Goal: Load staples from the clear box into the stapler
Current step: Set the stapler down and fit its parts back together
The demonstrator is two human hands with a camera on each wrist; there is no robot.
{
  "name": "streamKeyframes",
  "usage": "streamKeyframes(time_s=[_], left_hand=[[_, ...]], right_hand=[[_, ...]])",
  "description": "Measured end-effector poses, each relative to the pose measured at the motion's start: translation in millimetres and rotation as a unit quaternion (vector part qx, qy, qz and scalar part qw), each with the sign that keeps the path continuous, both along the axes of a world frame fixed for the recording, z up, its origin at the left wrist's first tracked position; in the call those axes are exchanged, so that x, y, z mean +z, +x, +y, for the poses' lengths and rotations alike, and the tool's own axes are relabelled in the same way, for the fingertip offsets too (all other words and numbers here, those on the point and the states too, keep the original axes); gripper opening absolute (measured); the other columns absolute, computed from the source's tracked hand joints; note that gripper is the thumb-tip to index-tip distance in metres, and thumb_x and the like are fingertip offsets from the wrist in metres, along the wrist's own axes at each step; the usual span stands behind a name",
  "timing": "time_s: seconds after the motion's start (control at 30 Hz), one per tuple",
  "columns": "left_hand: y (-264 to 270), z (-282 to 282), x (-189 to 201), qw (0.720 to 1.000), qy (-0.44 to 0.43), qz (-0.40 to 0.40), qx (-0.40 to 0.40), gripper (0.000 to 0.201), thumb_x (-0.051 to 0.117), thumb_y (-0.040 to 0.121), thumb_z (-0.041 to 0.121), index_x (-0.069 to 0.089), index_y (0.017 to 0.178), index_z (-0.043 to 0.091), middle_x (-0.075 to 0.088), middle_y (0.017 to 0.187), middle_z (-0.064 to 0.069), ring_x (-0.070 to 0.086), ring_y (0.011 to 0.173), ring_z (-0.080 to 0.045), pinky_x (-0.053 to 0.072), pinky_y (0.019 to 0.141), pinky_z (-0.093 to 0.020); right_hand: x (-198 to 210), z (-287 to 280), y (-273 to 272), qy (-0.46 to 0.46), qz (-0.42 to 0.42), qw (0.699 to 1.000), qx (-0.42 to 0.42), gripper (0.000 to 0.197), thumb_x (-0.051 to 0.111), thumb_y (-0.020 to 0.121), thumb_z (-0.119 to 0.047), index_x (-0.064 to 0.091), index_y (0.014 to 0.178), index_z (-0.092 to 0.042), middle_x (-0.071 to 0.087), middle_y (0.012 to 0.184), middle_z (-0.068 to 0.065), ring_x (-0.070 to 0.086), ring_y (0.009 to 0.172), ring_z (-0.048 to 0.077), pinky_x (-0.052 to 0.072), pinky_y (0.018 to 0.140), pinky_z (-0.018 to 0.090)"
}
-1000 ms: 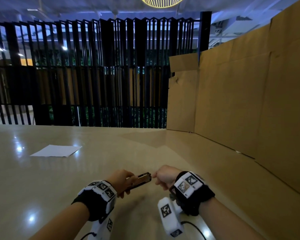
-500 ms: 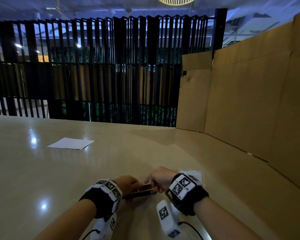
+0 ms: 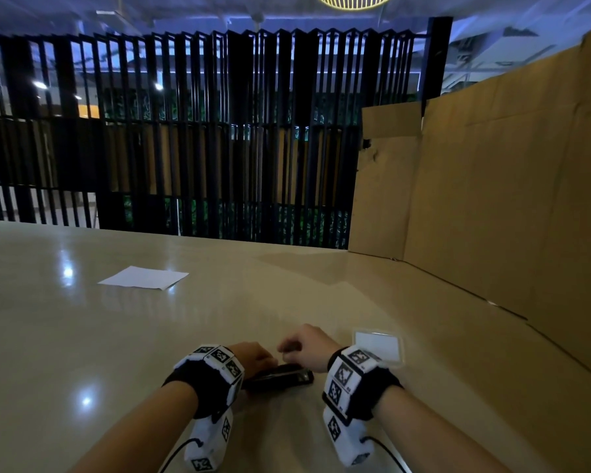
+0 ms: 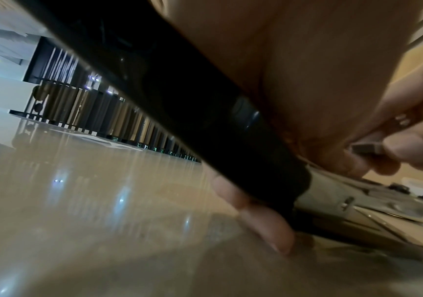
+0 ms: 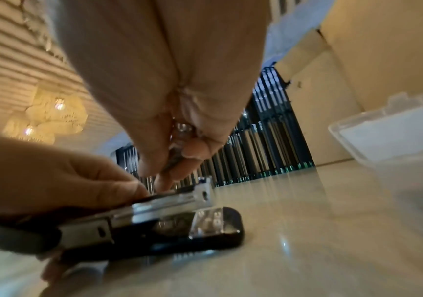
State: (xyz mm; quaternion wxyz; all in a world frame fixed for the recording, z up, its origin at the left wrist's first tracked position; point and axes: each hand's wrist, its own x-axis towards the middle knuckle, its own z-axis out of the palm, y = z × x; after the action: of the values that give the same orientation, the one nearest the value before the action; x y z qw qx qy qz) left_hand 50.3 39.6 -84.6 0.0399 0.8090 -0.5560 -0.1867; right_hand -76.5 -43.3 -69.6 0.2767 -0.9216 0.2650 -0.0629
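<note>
Stapler: our left hand grips the black, metal-railed stapler flat on the beige table.
Staples: our right hand pinches a grey staple strip.
Technique: we should align it squarely over the channel.
Box: the clear plastic box lies just right.

Stapler on table, clear box right of it.

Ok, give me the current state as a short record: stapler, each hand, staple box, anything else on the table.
stapler: lies on the table, black cover swung open, metal channel exposed
left hand: holds the stapler at its rear
right hand: pinches a strip of staples above the channel
clear box: on the table, right of the right hand
paper: flat, far left
</note>
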Motion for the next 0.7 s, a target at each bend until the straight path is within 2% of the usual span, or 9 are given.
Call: streamKeyframes(time_s=[0.13, 0.2, 0.3, 0.4, 0.5, 0.7], left_hand=[[1.4, -2.0, -1.9, 1.0, 0.0, -0.001, 0.006, 0.041, 0.038, 0.1, 0.03, 0.059, 0.125, 0.007, 0.059, 0.132, -0.016, 0.055, 0.121, -0.028, 0.04, 0.103, -0.033], [3.8, -1.9, -3.2, 1.0, 0.005, 0.0, 0.006, 0.04, 0.037, 0.1, 0.029, 0.059, 0.126, 0.008, 0.059, 0.132, -0.015, 0.055, 0.121, -0.028, 0.04, 0.104, -0.033], [7.9, -1.9, -4.2, 1.0, 0.01, 0.005, 0.003, 0.039, 0.037, 0.1, 0.028, 0.057, 0.128, 0.01, 0.058, 0.135, -0.012, 0.054, 0.123, -0.027, 0.038, 0.106, -0.033], [10.5, -1.0, -3.9, 1.0, 0.014, 0.012, 0.0, 0.039, 0.035, 0.101, 0.027, 0.056, 0.13, 0.011, 0.057, 0.136, -0.013, 0.053, 0.124, -0.028, 0.037, 0.107, -0.034], [9.0, 1.3, -1.6, 1.0, 0.007, 0.009, -0.005, 0.039, 0.035, 0.101, 0.026, 0.054, 0.132, 0.01, 0.055, 0.137, -0.013, 0.052, 0.125, -0.028, 0.037, 0.107, -0.033], [0.6, 2.5, -0.2, 1.0, 0.009, -0.015, -0.019, 0.039, 0.035, 0.101, 0.024, 0.053, 0.133, 0.011, 0.055, 0.137, -0.015, 0.052, 0.125, -0.029, 0.037, 0.106, -0.034]], right_hand=[[-10.0, -2.3, 1.9, -0.063, 0.008, 0.998, 0.018, 0.03, 0.054, 0.094, -0.008, 0.063, 0.123, -0.005, 0.06, 0.13, 0.013, 0.058, 0.118, 0.024, 0.043, 0.097, 0.024], [-12.3, -4.1, 3.1, -0.09, -0.002, 0.996, 0.013, 0.028, 0.053, 0.094, -0.007, 0.065, 0.12, -0.004, 0.051, 0.133, 0.015, 0.055, 0.112, 0.025, 0.04, 0.093, 0.02], [-12.7, -5.6, 4.1, -0.109, 0.012, 0.994, 0.015, 0.031, 0.048, 0.095, -0.002, 0.063, 0.121, -0.003, 0.036, 0.141, 0.02, 0.052, 0.111, 0.03, 0.041, 0.093, 0.023], [-9.8, -4.4, 2.3, -0.134, 0.013, 0.991, 0.027, 0.033, 0.046, 0.094, 0.001, 0.062, 0.124, -0.003, 0.043, 0.135, 0.017, 0.051, 0.103, 0.024, 0.038, 0.092, 0.02], [-9.1, -1.3, 0.4, -0.148, 0.007, 0.988, 0.039, 0.032, 0.049, 0.094, -0.001, 0.063, 0.123, -0.005, 0.049, 0.129, 0.015, 0.051, 0.117, 0.027, 0.038, 0.098, 0.024], [-10.0, 9.7, -1.4, -0.143, 0.03, 0.988, 0.055, 0.034, 0.052, 0.093, -0.002, 0.062, 0.125, -0.005, 0.056, 0.128, 0.017, 0.053, 0.118, 0.031, 0.041, 0.097, 0.03]])
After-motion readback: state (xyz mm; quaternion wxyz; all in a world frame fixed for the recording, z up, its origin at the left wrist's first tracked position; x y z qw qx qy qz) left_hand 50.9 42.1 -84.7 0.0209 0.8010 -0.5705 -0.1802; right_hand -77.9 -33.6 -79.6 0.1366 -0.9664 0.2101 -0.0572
